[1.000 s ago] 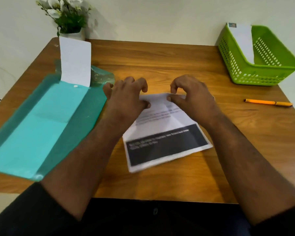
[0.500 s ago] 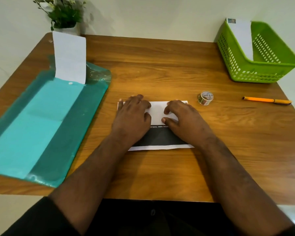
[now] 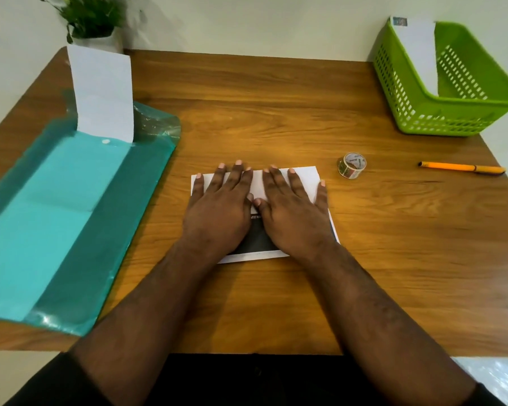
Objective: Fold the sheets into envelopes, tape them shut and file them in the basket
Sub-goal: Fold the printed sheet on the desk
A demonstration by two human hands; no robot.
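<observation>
Now both hands lie flat with straight fingers, left hand (image 3: 217, 212) and right hand (image 3: 294, 212) pressing the folded sheet (image 3: 257, 183) beneath them. Its long axis runs left-right. The tape roll (image 3: 352, 165) sits nearer the right hand, just beyond the sheet's right edge.

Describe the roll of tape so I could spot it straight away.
Start at the green basket in the table's far right corner and come toward the person. Between the orange pen and the folded sheet under both hands lies the roll of tape: a small clear ring with printed markings, the only round thing there.
</observation>
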